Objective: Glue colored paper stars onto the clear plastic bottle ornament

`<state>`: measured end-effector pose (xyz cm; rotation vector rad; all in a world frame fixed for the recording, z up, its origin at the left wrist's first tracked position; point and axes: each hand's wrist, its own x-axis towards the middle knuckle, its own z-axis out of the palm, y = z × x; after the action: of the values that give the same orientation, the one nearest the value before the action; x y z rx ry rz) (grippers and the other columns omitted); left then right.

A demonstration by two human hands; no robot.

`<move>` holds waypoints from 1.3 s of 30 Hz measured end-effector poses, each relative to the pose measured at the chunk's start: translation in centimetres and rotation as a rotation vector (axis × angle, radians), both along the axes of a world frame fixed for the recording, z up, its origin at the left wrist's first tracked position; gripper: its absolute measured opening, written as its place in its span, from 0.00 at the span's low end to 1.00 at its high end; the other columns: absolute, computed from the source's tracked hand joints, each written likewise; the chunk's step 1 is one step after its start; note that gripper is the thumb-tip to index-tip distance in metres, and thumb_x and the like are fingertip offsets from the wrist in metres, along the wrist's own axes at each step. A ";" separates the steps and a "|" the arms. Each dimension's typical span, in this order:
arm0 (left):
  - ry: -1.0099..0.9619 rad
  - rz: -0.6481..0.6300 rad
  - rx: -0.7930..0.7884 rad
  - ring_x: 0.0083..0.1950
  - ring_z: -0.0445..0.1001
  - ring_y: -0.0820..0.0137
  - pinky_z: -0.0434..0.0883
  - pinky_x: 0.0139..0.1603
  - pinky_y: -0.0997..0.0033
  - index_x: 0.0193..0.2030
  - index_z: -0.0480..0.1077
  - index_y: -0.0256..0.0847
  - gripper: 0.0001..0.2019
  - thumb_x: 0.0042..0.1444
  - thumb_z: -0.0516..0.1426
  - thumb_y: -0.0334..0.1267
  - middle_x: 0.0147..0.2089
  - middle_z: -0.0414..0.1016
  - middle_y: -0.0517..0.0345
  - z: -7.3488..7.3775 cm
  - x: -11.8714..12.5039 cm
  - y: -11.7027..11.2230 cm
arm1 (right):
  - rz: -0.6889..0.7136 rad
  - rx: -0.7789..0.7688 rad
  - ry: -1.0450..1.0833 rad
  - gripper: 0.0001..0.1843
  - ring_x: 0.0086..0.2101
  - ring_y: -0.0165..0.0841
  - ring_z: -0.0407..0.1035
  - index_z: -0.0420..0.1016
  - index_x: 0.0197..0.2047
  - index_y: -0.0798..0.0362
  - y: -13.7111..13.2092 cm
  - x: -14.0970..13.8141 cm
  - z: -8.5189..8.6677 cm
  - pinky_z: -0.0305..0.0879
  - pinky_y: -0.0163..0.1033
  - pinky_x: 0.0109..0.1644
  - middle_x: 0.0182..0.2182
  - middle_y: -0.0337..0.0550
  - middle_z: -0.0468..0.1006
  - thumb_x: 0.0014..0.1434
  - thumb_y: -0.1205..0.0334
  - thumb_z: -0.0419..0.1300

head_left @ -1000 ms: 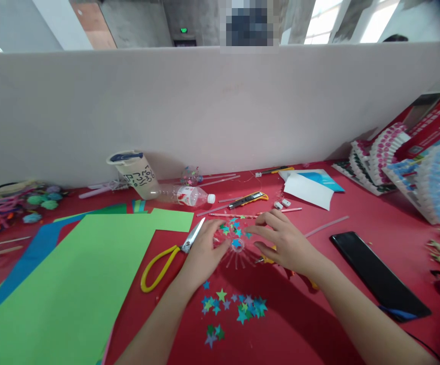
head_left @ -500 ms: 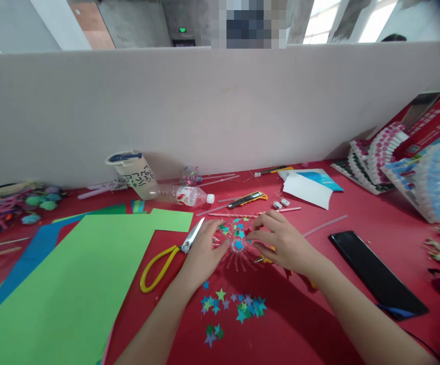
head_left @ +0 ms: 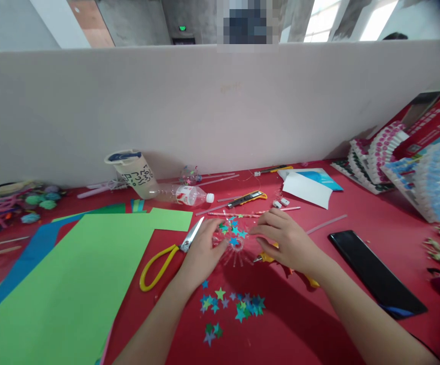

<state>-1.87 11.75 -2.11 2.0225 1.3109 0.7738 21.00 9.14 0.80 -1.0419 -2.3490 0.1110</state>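
Note:
A clear plastic piece (head_left: 238, 244), like a cut bottle part with a fringe of thin strips, sits low between my hands. Several blue and green stars (head_left: 234, 230) are on it. My left hand (head_left: 204, 248) curves around its left side, thumb and fingers on the plastic. On the other side, my right hand (head_left: 286, 237) has bent, parted fingers close to the plastic, with nothing visible in them. Below lie loose paper stars (head_left: 246, 307). Beside my left hand are yellow-handled scissors (head_left: 167, 258). A yellow tool (head_left: 268, 254) with a metal tip lies partly under my right hand.
Green sheets (head_left: 75, 263) cover the left side. Behind are a plastic bottle (head_left: 182, 194), a cup with writing (head_left: 136, 175) and a yellow utility knife (head_left: 246, 199). A black phone-like slab (head_left: 375, 274) lies right, near paper-fan crafts (head_left: 419, 177). A white partition (head_left: 220, 111) closes the back.
The clear plastic piece has turned slightly between my hands, and its stars have shifted left. My right fingers have drawn back a little to the right.

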 end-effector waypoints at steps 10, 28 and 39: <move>0.019 -0.021 0.039 0.56 0.66 0.62 0.64 0.56 0.56 0.53 0.64 0.46 0.17 0.55 0.55 0.35 0.55 0.68 0.52 0.7 0.6 -0.4 | 0.008 -0.052 -0.003 0.07 0.35 0.35 0.60 0.74 0.36 0.54 -0.4 -0.3 0.7 0.58 0.43 0.40 0.34 0.46 0.70 0.58 0.66 0.55; 0.088 -0.014 0.072 0.63 0.59 0.61 0.58 0.62 0.54 0.56 0.59 0.49 0.21 0.55 0.56 0.37 0.61 0.60 0.52 2.3 0.4 -1.1 | -0.257 -0.496 0.247 0.06 0.29 0.32 0.65 0.72 0.28 0.51 -0.1 0.8 1.5 0.60 0.37 0.34 0.28 0.40 0.72 0.55 0.66 0.56; 0.162 -0.061 0.095 0.69 0.45 0.56 0.54 0.64 0.46 0.59 0.57 0.54 0.25 0.54 0.57 0.44 0.69 0.43 0.54 2.2 1.8 -2.6 | -0.304 -1.035 0.447 0.13 0.09 0.25 0.53 0.73 0.36 0.54 0.1 0.2 0.1 0.48 0.30 0.13 0.08 0.31 0.64 0.57 0.55 0.53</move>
<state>-0.10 9.14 0.13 2.2301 1.3158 0.6672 21.21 9.22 0.90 -1.5880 -1.6353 1.3844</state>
